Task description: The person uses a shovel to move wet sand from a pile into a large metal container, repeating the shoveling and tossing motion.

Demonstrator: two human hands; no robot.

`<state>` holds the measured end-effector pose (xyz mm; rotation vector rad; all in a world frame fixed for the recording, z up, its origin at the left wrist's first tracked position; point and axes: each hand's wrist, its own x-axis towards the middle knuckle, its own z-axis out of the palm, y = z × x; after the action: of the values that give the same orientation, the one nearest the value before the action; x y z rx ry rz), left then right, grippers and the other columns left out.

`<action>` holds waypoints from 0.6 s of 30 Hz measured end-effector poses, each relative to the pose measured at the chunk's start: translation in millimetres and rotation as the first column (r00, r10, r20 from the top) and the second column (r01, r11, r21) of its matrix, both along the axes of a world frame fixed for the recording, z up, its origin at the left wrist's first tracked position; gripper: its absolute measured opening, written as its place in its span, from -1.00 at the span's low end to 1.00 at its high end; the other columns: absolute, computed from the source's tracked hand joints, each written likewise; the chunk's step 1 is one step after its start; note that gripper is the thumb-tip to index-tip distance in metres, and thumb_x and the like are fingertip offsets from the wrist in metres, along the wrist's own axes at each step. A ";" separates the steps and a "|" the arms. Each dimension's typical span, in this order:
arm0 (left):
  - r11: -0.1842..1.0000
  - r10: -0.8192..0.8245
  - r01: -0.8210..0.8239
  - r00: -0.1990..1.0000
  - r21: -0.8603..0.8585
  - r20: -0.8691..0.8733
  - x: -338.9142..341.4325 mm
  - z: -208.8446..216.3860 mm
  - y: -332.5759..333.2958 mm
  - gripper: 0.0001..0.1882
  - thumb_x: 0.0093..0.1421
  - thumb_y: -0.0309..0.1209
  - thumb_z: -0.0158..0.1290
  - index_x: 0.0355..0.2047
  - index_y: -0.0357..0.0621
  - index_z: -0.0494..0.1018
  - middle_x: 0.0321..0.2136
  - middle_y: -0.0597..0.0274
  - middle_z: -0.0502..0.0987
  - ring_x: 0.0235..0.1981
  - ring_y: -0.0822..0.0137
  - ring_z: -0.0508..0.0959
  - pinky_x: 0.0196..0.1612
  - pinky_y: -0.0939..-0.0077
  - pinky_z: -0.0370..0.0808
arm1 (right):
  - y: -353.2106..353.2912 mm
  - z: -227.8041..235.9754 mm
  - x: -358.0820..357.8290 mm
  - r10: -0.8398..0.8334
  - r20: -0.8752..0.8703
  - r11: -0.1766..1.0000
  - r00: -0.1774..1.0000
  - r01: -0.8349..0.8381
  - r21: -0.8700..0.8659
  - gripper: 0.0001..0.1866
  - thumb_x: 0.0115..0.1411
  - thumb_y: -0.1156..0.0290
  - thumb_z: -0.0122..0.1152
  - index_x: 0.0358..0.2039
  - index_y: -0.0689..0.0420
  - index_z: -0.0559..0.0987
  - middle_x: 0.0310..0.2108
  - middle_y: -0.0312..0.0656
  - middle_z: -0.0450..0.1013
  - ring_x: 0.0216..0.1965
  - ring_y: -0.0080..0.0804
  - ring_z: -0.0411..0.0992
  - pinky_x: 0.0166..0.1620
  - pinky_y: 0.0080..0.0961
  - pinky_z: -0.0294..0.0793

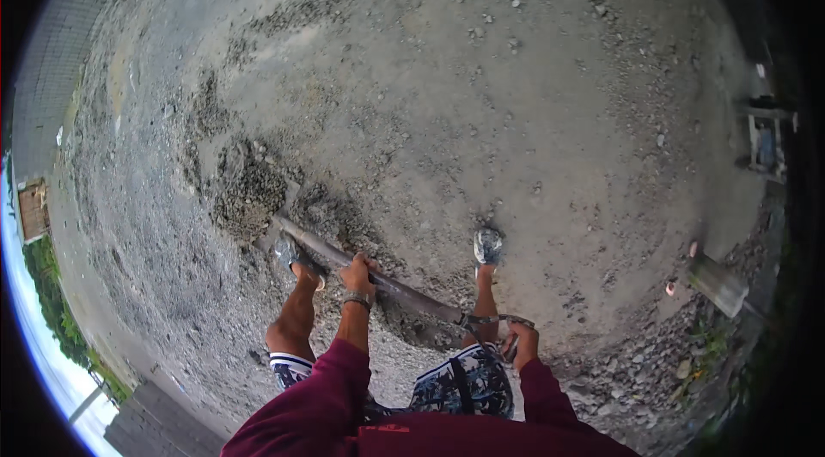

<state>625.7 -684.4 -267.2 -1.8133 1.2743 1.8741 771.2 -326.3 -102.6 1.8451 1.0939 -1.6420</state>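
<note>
A shovel (421,301) slants across in front of my legs, its long shaft running from lower right to upper left. My left hand (357,273), with a band at the wrist, is wrapped round the middle of the shaft. At the near end, my right hand (521,344) grips the dark handle frame. A heap of dark, damp gravel (247,191) covers most of the blade at the far end, just beyond my left shoe (296,252). Loose dug gravel (331,212) lies beside it.
My right shoe (487,246) stands on the gravelly ground (516,131). Stones (627,371) are scattered at lower right, near a pale block-like object (718,283). A grey block wall (60,62) rises at far left. A blurred frame-like object (766,143) stands at far right.
</note>
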 end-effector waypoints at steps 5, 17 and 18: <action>0.974 -0.213 0.208 0.976 -0.085 -0.051 -18.0 83.2 157.6 -0.75 0.18 -0.37 0.01 -0.43 -0.35 0.31 -0.60 0.09 0.43 -0.65 0.25 0.46 -0.57 0.31 0.43 | 129.6 76.2 81.8 -0.225 -0.085 0.971 0.971 0.217 -0.101 -0.78 0.12 0.34 0.23 -0.55 0.11 0.41 -0.70 -0.27 0.24 -0.73 -0.36 0.28 -0.64 -0.35 0.31; 0.026 -1.000 0.513 0.025 -0.858 -0.015 -270.8 290.7 575.1 -0.47 0.14 -0.10 0.14 -0.34 -0.49 0.43 -0.40 -0.43 0.54 -0.32 -0.22 0.61 -0.31 0.07 0.53 | 177.4 233.7 -38.3 -0.837 -0.382 0.536 0.391 0.725 -0.433 -0.80 0.17 0.33 0.22 -0.50 0.02 0.38 -0.65 -0.30 0.33 -0.61 -0.41 0.37 -0.47 -0.41 0.45; 0.009 -1.000 0.534 -0.005 -0.846 -0.013 -260.2 307.6 586.5 -0.47 0.14 -0.09 0.13 -0.36 -0.50 0.44 -0.41 -0.47 0.53 -0.33 -0.26 0.60 -0.31 0.04 0.54 | 187.1 241.2 -22.7 -0.866 -0.380 0.484 0.326 0.741 -0.466 -0.81 0.16 0.33 0.22 -0.49 0.01 0.39 -0.64 -0.31 0.33 -0.60 -0.42 0.37 -0.46 -0.41 0.45</action>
<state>365.5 -97.9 40.4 0.1971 2.6760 1.1512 748.5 -139.3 138.6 1.8859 -0.0308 -2.9231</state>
